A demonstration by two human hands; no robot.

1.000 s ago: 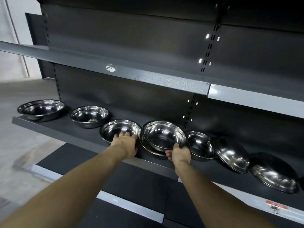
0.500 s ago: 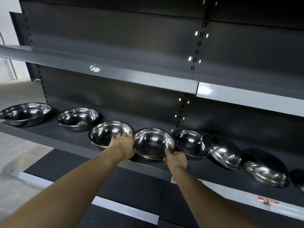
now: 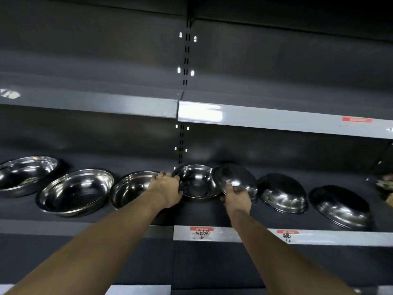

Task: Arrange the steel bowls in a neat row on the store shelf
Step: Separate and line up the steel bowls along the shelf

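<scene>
Here, shelf (image 3: 89, 213): a dark metal store shelf carried a row of steel bowls, with a pale price strip (image 3: 276, 236) along its right front edge.
Left hand (image 3: 168, 188): it lay across the meeting rims of the third bowl (image 3: 129, 188) and the centre bowl (image 3: 196, 182), fingers bent over the centre bowl's left rim; how tightly they gripped was blurred.
Right hand (image 3: 237, 195): its fingers pinched the lower rim of the tilted bowl (image 3: 236, 179), which leaned on edge and overlapped the centre bowl's right rim.
Settled bowls: the far-left bowl (image 3: 25, 173), cut off by the frame's left edge, and the second bowl (image 3: 76, 191) sat open side up.
Leaning bowls: two more (image 3: 282, 192) (image 3: 340, 205) to the right lay tipped toward the camera, well apart from each other.
Hard to read: handwriting on the price labels (image 3: 202, 233) was smeared by blur.
Far right: an object (image 3: 385, 179) at the frame's edge was cut off and could not be identified.
Upper shelf (image 3: 276, 120): a red tag (image 3: 357, 119) on its front edge, text illegible.
</scene>
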